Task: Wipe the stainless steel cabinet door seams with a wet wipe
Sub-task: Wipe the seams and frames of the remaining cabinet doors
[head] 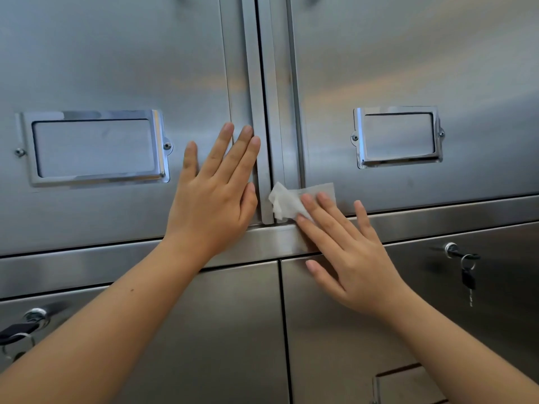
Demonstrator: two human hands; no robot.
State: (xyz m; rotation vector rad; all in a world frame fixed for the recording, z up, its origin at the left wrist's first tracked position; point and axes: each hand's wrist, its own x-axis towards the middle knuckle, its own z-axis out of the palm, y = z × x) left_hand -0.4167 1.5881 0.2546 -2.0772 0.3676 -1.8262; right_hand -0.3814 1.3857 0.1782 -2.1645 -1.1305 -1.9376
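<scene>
Two stainless steel upper doors meet at a vertical centre seam (264, 112). My left hand (217, 196) lies flat with straight fingers on the left door (116, 53), right beside the seam. A white wet wipe (287, 201) sits crumpled at the bottom of the seam, spread onto the right door (408, 53). My right hand (347, 255) presses the wipe against the metal with straight fingertips, thumb spread below on the lower door.
Each upper door carries a chrome label holder (96, 148), the right-hand label holder (398, 137) being smaller. A horizontal rail (87, 263) divides upper and lower doors. A key on a ring (466, 272) hangs in the lower right lock; another lock with keys (26, 325) sits lower left.
</scene>
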